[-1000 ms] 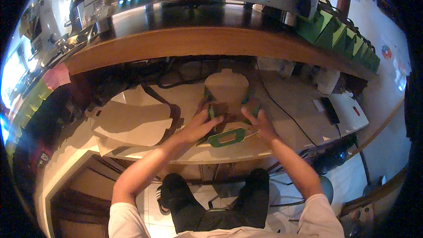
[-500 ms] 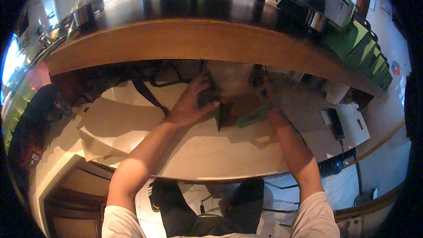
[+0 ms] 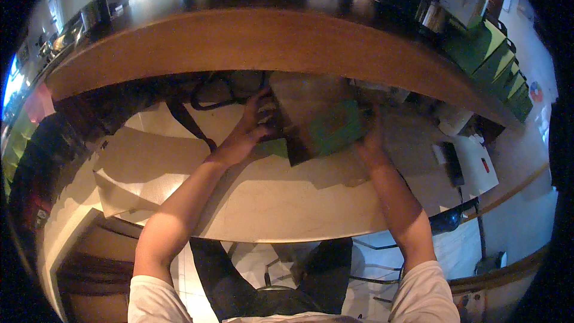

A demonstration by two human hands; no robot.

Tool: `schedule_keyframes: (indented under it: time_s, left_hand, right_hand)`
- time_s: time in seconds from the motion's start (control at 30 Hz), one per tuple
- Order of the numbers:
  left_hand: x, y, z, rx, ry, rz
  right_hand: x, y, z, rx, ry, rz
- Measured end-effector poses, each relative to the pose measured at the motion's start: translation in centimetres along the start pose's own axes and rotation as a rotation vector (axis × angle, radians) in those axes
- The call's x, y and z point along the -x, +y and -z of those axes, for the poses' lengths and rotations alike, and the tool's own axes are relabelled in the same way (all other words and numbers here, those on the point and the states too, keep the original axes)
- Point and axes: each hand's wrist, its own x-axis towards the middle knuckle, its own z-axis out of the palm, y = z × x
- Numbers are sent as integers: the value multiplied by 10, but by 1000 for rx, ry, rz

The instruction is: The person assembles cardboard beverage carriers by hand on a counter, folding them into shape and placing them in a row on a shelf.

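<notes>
Under the raised shelf, both my hands are at a blurred boxy thing with a pale upper side, a green panel and a dark brown flap. My left hand grips its left side with bent fingers, beside a small green piece. At the other side, my right hand is closed against the edge by the green panel; its fingertips are partly hidden. The thing is tilted above the light wooden desk. Motion blur hides what kind of thing it is.
A brown wooden shelf edge spans just above my hands. Left on the desk lies a large cream sheet or folder with a dark strap. A black adapter-like block rests on the right. Green folded pieces line the right shelf end.
The green panel has swung up and spread wider, and the dark flap has tilted. My left hand has shifted slightly left and up; the whole view has moved a little.
</notes>
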Motion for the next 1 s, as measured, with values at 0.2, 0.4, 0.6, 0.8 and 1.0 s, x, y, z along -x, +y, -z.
schedule_keyframes:
  time_s: [0.2, 0.4, 0.6, 0.8, 1.0]
  left_hand:
    - [6, 26, -2, 112, 123, 61]
    - [8, 1, -5, 187, 155, 194]
    - [8, -19, 4, -517, 160, -35]
    - [13, 25, -6, -666, -68, -77]
    - [22, 36, 0, -1119, -139, -127]
  right_hand:
    - [4, 3, 34, 973, 183, 252]
    - [6, -6, 6, 671, 246, -44]
    - [-10, -6, -37, 674, 222, -466]
    - [-14, -20, -36, 865, 108, -419]
    - [-19, 19, -16, 1083, 126, -29]
